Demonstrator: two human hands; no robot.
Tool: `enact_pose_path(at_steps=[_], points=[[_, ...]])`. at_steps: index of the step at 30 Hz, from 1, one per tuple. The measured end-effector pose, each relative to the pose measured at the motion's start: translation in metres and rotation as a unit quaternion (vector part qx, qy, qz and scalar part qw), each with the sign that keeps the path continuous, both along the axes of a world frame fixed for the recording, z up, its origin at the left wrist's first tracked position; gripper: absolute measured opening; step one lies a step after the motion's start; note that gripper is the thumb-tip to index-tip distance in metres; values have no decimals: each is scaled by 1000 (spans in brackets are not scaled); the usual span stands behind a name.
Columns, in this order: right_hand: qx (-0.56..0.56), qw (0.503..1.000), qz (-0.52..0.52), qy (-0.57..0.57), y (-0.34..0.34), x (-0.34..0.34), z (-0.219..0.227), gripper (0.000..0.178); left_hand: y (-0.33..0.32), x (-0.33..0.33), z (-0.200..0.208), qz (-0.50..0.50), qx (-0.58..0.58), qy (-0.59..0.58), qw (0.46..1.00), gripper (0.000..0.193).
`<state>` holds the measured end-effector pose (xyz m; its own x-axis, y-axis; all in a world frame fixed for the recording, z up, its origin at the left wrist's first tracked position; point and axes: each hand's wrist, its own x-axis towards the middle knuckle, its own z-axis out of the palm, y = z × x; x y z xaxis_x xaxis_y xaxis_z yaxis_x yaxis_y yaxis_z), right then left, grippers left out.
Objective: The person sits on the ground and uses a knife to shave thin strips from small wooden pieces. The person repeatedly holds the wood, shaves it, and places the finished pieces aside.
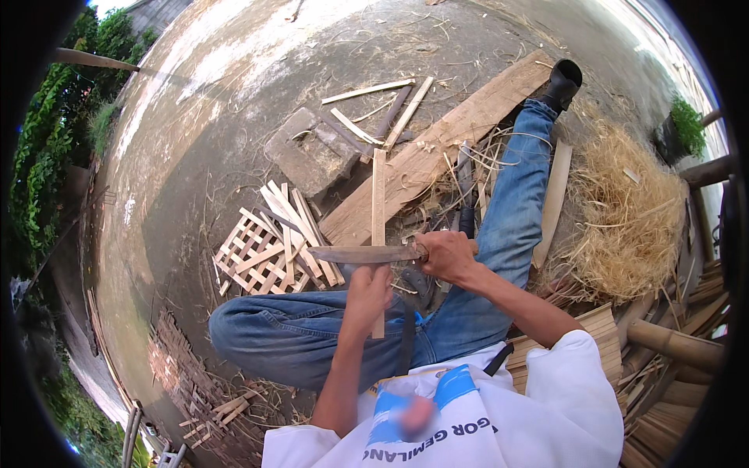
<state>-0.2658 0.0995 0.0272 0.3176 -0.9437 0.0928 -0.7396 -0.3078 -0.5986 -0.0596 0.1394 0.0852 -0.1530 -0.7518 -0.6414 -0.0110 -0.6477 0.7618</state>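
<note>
My right hand (pixel 447 256) is wrapped round the handle of a long knife (pixel 363 254). Its broad, dull blade points left and crosses a pale bamboo strip (pixel 378 199). Just below the blade, my left hand (pixel 369 287) is closed on that strip. The strip's near end sticks out over my lap, and its far end reaches a brown wooden plank (pixel 452 144) lying slantwise on the ground. Whether the blade's edge bites into the strip I cannot tell.
Left of my hands lies a woven bamboo lattice (pixel 253 246) with loose strips on it. A stone block (pixel 310 150) sits beyond. Several cut strips (pixel 408 113) lie farther off. Fine shavings (pixel 628 210) are heaped at right, above bamboo poles (pixel 675 345). My bent legs frame the work.
</note>
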Motion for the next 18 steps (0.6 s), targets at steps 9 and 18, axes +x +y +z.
enact_pose_path(at_steps=[9,18], points=[[-85,995,-52,7,-57,-16,-32,15,-1,-12,22,32,-67,40,996,31],[22,982,-179,53,-97,-63,-34,18,32,-1,15,22,-15,22,999,34]])
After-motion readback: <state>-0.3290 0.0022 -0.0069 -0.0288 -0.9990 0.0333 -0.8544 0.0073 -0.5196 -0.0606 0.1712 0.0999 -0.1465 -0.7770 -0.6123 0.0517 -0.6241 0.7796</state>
